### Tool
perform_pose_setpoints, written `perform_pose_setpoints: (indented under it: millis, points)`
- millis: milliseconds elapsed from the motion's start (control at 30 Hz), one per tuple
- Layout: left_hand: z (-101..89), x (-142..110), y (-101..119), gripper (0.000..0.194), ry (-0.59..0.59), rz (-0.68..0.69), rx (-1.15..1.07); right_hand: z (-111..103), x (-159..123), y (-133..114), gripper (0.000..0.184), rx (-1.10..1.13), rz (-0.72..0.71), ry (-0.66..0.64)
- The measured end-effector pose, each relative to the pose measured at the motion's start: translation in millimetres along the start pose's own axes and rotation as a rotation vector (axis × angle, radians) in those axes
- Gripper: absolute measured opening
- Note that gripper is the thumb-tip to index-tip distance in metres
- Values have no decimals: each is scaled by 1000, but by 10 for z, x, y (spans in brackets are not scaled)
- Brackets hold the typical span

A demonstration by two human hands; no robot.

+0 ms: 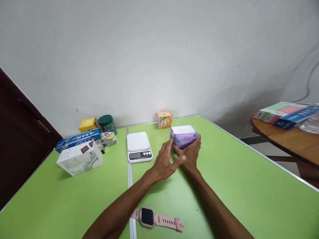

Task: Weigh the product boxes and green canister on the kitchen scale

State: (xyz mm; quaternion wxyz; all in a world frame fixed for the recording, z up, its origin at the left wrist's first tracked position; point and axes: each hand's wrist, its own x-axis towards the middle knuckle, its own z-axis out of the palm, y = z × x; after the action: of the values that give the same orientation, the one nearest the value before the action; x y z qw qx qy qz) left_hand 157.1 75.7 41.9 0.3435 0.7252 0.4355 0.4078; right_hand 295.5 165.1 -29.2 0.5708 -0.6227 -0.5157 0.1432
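Observation:
A purple and white tissue pack [184, 136] is on the green table's right half, near the wall. My right hand [190, 154] grips it from the near side, thumb at its left corner and fingers along its right end. Just left of the pack, my left hand [164, 162] is open, fingers stretched forward and thumb apart; whether its fingertips touch the pack I cannot tell. A white digital kitchen scale [139, 146] lies left of my hands with a bare top. Behind the pack stands a small orange and yellow box [164, 119].
A pink smartwatch [147, 217] lies near me, partly behind my left forearm. At left are a white box [81, 158], a blue box [78, 139], a yellow box [88, 124] and a green jar [107, 124]. A wooden table [281, 136] holding boxes stands at right.

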Motion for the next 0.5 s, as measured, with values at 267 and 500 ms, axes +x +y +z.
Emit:
perform_pose_setpoints:
  millis: [267, 500]
  points:
    - [65, -367, -177, 78, -82, -66, 54, 286, 718, 363, 124, -47, 117, -27]
    - [-6, -719, -339, 68, -24, -140, -4, 636, 1163, 379, 121, -60, 191, -4]
